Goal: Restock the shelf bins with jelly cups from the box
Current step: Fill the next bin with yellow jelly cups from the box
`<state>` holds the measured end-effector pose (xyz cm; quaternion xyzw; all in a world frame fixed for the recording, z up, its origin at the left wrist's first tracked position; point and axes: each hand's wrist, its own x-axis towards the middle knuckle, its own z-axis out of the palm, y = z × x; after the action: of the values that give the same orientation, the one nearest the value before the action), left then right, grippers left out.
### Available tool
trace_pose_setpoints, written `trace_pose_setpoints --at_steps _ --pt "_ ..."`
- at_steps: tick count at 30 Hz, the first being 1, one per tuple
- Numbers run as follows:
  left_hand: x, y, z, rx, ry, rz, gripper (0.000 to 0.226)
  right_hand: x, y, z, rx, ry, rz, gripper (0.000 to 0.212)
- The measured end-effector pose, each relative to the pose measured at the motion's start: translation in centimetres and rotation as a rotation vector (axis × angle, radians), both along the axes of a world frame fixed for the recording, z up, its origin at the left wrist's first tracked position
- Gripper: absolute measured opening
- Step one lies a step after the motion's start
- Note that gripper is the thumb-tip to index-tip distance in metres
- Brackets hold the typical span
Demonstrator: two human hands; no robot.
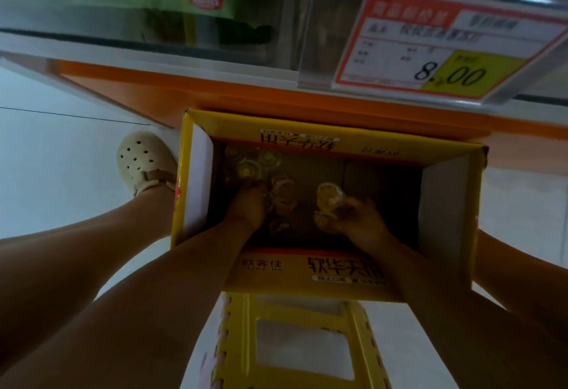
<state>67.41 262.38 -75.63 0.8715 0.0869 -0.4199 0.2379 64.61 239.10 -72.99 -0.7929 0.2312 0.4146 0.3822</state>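
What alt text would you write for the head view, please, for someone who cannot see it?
The left hand and right hand grip jelly cups inside an open yellow box, below a shelf price tag.

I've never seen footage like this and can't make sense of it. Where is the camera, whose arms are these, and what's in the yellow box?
There is no machine here. A person wears one wide-angle camera on the head, so you are looking down along their own arms and legs. Both hands reach into an open yellow box set against the orange shelf base. The right hand grips yellow jelly cups. The left hand is curled among pinkish cups, but the picture is too dim to tell whether it holds one. More loose cups lie in the box's far left corner. A yellow plastic stool stands nearest the person, and a price tag reading 8.00 hangs above.
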Motion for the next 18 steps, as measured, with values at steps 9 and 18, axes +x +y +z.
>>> trace_pose_setpoints --at_steps 9,18 --pt "-0.1 0.7 4.8 -0.381 0.248 0.543 0.017 1.0 1.1 3.2 0.063 -0.053 0.080 0.060" --pt "-0.1 -2.2 14.0 -0.860 0.633 0.805 0.061 0.1 2.9 12.2 -0.018 -0.389 0.399 0.021"
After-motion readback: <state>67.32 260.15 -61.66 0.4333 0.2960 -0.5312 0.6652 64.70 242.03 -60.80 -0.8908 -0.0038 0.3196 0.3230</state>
